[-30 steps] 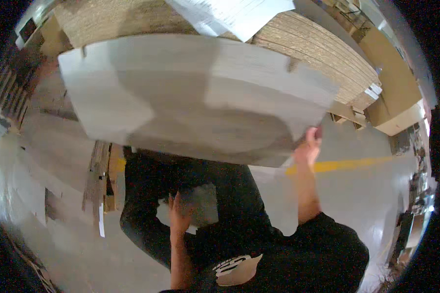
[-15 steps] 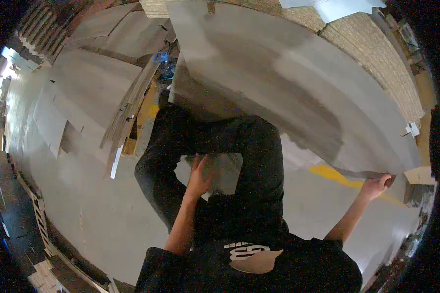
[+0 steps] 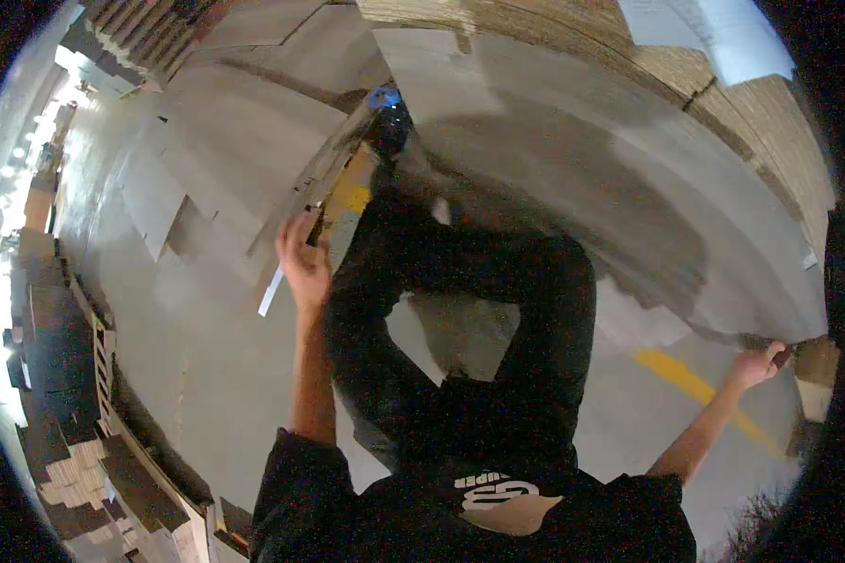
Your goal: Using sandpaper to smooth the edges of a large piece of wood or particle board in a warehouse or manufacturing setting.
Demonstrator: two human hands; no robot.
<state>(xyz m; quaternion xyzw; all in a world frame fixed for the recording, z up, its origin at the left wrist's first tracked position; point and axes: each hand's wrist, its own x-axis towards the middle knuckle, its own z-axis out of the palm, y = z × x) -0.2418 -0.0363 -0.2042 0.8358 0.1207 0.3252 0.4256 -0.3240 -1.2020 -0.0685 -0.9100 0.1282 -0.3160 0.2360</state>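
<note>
A large grey sheet (image 3: 573, 150), cardboard-like, slants in front of my bent knees, broad shadows on its face. At its low right corner my right hand (image 3: 759, 364) is closed round the edge, thumb on top. On the other side my left hand (image 3: 305, 267) is raised beside my knee, its fingers apart and slightly curled. It is nearest the end of a stack of grey sheets (image 3: 314, 155); whether the fingertips touch the stack, I cannot tell. A thin white strip (image 3: 270, 291) shows below that hand.
Stacked tan boards (image 3: 770, 122) with white paper (image 3: 714, 38) stand behind the large sheet. Loose grey sheets (image 3: 216, 141) lie at the far left. A blue object (image 3: 385, 97) sits between the stacks. A yellow line (image 3: 695, 389) marks the floor at right.
My left hand has gone from between my knees up and left to the sheet stack. My right hand keeps its hold on the sheet's corner. The whole view has shifted and tilted.
</note>
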